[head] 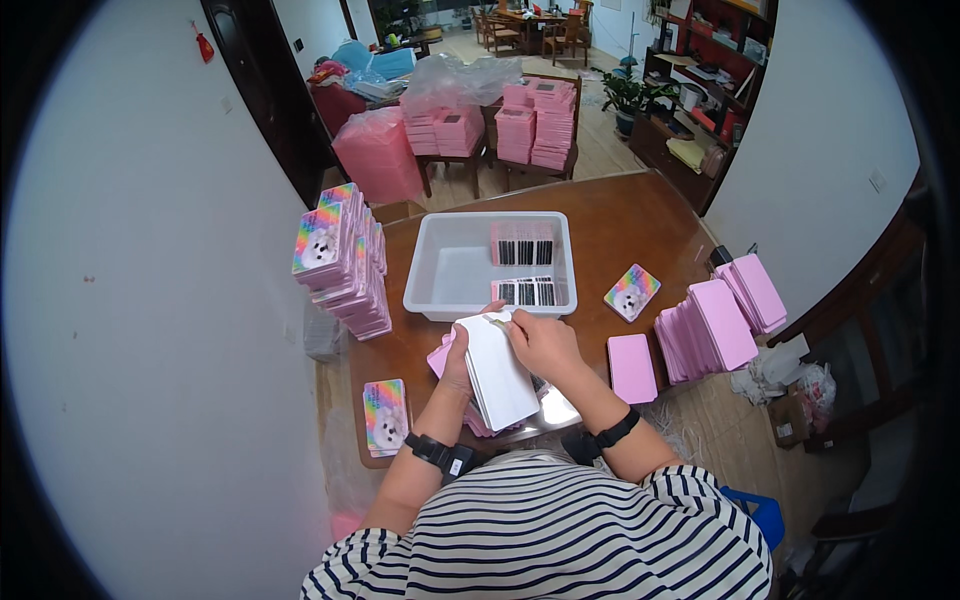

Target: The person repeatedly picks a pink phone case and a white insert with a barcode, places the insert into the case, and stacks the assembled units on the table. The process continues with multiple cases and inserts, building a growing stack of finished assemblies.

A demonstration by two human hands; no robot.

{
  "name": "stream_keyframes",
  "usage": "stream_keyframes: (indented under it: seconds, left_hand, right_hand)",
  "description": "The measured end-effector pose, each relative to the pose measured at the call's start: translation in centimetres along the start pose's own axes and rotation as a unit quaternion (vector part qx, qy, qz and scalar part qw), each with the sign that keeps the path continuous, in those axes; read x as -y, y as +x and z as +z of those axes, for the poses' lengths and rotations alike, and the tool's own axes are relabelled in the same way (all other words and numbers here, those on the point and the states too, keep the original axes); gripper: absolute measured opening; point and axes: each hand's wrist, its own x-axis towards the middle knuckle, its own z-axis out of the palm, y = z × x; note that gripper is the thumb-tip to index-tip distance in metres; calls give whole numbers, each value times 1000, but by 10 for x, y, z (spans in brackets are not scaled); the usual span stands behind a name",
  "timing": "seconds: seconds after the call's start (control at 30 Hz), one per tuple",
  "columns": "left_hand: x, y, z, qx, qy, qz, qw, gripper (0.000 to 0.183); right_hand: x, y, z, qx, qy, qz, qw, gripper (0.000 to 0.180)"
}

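My left hand (457, 365) grips a thick white card booklet or stack of white cards (501, 379) by its left side, tilted above the table's near edge. At the top edge of the white cards, my right hand (541, 341) has its fingers closed on a small thin thing, possibly tweezers (495, 321). Pink cards (440, 354) lie partly hidden under my left hand and the white stack. Just beyond my hands stands a white plastic tub (457, 262) with lash trays (523, 244), dark strips in rows, along its right side.
Tall stacks of rainbow-coloured cases with a white dog picture (319, 240) stand at the left. More such cases lie at the near left (386, 416) and right of the tub (632, 292). Pink cases (709, 330) stack at the right edge. Chairs beyond the table hold pink stacks (551, 124).
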Motion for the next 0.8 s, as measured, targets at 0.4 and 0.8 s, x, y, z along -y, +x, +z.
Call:
stream_keyframes:
  seconds: [0.4, 0.8]
  left_hand:
    - [8, 3, -13, -45, -48, 0, 998, 104]
    - [16, 5, -21, 47, -32, -4, 998, 102]
  right_hand:
    - [-11, 3, -20, 157, 502, -24, 850, 25]
    - [2, 1, 20, 50, 135, -12, 989, 30]
